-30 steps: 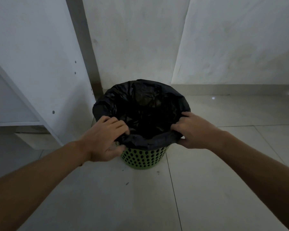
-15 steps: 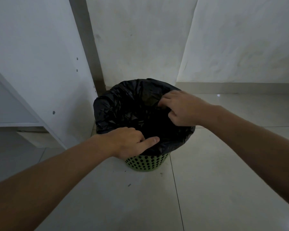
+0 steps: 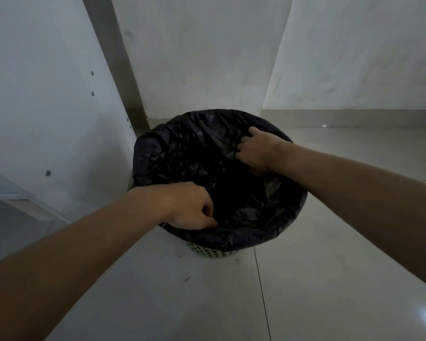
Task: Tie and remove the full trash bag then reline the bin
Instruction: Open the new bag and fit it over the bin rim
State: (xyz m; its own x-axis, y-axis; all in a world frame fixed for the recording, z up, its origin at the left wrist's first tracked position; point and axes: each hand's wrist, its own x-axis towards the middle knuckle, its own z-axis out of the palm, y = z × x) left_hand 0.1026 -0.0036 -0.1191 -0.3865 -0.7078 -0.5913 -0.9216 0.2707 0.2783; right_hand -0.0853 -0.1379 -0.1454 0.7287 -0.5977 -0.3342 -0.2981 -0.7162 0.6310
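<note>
- Head view, nearest: my left hand (image 3: 190, 209) is curled, pinching the black bag (image 3: 182, 153) at the near rim.
- Under it the green bin (image 3: 213, 252) stands on the tiled floor (image 3: 317, 267), bag folded over its top.
- Farther, my right hand (image 3: 257, 152) grips bag folds at the far right rim.
- Beyond: white cabinet (image 3: 47, 94) on the left, wall (image 3: 207, 45) behind.

Dim white walls (image 3: 207, 57), glossy tiled floor (image 3: 330, 267), white cabinet (image 3: 47, 107).
</note>
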